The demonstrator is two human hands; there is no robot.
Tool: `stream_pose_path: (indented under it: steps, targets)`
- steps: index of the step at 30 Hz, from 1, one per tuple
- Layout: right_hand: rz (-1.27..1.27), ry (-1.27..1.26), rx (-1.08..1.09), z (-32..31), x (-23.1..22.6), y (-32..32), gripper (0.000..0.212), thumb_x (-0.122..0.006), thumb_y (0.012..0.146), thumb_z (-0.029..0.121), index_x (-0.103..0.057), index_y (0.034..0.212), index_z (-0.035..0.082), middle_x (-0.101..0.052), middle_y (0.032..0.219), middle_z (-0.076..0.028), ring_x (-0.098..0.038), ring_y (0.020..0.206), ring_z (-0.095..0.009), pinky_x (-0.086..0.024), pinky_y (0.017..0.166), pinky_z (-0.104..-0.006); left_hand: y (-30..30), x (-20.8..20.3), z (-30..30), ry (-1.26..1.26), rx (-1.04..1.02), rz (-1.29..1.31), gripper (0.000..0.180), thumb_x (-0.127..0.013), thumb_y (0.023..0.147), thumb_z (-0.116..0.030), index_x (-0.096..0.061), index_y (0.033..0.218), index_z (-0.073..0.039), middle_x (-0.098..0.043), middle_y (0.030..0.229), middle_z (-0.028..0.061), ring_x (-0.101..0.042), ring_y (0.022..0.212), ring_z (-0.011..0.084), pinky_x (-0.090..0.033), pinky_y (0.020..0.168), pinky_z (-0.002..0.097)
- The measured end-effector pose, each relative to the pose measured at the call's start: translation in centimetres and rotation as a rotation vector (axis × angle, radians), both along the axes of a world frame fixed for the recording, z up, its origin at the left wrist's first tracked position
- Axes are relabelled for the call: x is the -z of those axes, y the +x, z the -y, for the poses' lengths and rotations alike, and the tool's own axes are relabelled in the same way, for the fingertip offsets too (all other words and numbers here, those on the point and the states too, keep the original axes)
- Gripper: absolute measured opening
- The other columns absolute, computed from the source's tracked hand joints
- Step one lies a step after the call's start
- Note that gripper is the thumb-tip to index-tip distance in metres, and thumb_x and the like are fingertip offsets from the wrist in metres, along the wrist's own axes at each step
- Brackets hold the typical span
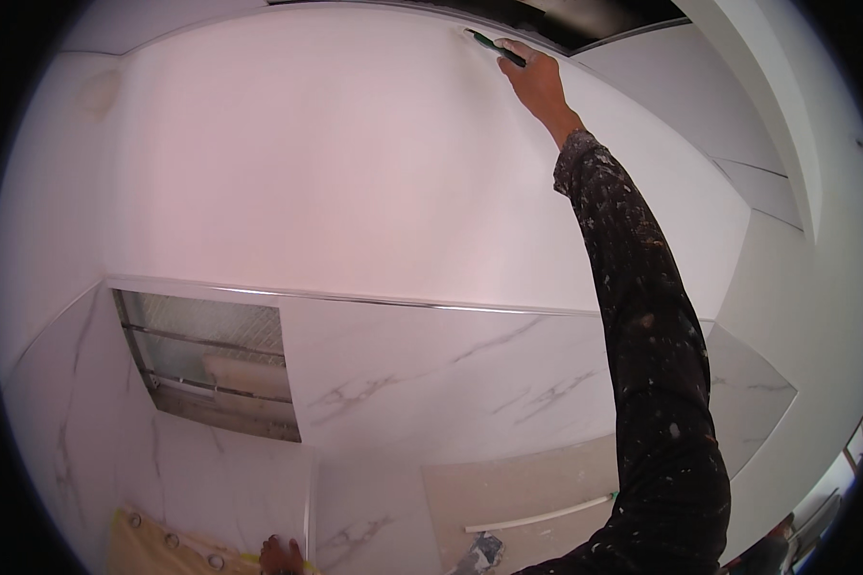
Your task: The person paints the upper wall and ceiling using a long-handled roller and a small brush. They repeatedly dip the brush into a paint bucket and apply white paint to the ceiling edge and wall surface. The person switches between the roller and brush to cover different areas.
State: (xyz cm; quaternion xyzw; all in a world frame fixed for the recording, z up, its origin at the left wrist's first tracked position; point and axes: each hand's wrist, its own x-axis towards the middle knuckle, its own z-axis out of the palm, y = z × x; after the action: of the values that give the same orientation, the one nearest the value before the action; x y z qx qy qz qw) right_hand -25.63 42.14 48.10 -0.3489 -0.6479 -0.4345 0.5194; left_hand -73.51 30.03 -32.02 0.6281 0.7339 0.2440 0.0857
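Green-handled tool [496,47] is located at the top edge of the white upper wall [307,172], just below a dark ceiling opening [585,21]. The wall is the largest item in view. Marble-patterned panels [451,374] stand below it, divided from it by a shiny metal strip [355,297]. The person's dark sleeve [652,316], flecked with pale spots, crosses in front of both. Left of centre, the panels are cut by a barred window opening [216,359]. Low in view are a beige panel [537,479], a yellow sheet [163,548] with round rings, and a pale rod [542,515] set at a slight slant. The right grip [537,84] is closed on the tool, thumb and fingers around its dark end; the pale tip [468,32] points left, its contact with the wall unconfirmed. The left grip [283,556] is at the lower edge, near the yellow sheet; how far open it is, and whether it holds anything, cannot be told.
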Motion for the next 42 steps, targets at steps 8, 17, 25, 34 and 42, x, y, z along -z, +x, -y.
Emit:
stream_pose_path:
  steps: [8,17,25,34,42]
  targets:
    - [-0.082,0.000,0.184,0.0,-0.4,7.1,0.035,-0.065,0.089,0.017,-0.069,0.122,0.009,-0.065,0.068,-0.010,-0.059,0.057,-0.015,-0.049,0.059,-0.0302,-0.3,-0.9,-0.5,-0.072,0.011,-0.005,0.050,-0.055,0.094,-0.046,-0.061,0.110,0.002,-0.066,0.105,0.0244,-0.061,0.099,0.0429,-0.049,0.085,0.0500]
    - [0.086,0.048,0.196,-2.4,-2.1,1.5,0.036,-0.066,0.090,0.030,-0.069,0.123,0.017,-0.072,0.098,-0.018,-0.068,0.082,-0.033,-0.053,0.078,-0.0379,0.5,-3.2,1.3,0.057,0.015,0.040,0.056,-0.055,0.093,-0.047,-0.061,0.119,0.003,-0.065,0.114,0.0261,-0.061,0.107,0.0421,-0.049,0.092,0.0489]
    - [-0.048,-0.053,0.343,-1.8,-2.8,-1.2,0.039,-0.067,0.088,0.036,-0.070,0.123,0.021,-0.071,0.103,-0.020,-0.068,0.094,-0.035,-0.053,0.086,-0.0400,-0.3,-3.3,0.9,-0.082,0.032,0.017,0.048,-0.056,0.093,-0.044,-0.061,0.109,0.000,-0.066,0.105,0.0229,-0.062,0.100,0.0416,-0.050,0.085,0.0502]
    - [-0.107,-0.023,0.300,-3.6,-3.2,-3.1,0.042,-0.067,0.086,0.038,-0.069,0.125,0.021,-0.071,0.104,-0.020,-0.068,0.098,-0.036,-0.051,0.089,-0.0403,0.2,-2.7,1.4,0.072,0.005,0.015,0.045,-0.057,0.093,-0.043,-0.062,0.105,-0.001,-0.066,0.104,0.0230,-0.063,0.098,0.0407,-0.050,0.083,0.0497]
    - [-0.097,-0.069,0.287,-3.4,-3.7,-2.1,0.046,-0.065,0.085,0.038,-0.068,0.126,0.017,-0.071,0.106,-0.021,-0.067,0.100,-0.035,-0.051,0.090,-0.0415,-0.2,-1.7,0.6,0.148,0.044,-0.008,0.040,-0.058,0.092,-0.041,-0.061,0.097,-0.002,-0.066,0.094,0.0212,-0.062,0.089,0.0406,-0.051,0.077,0.0495]
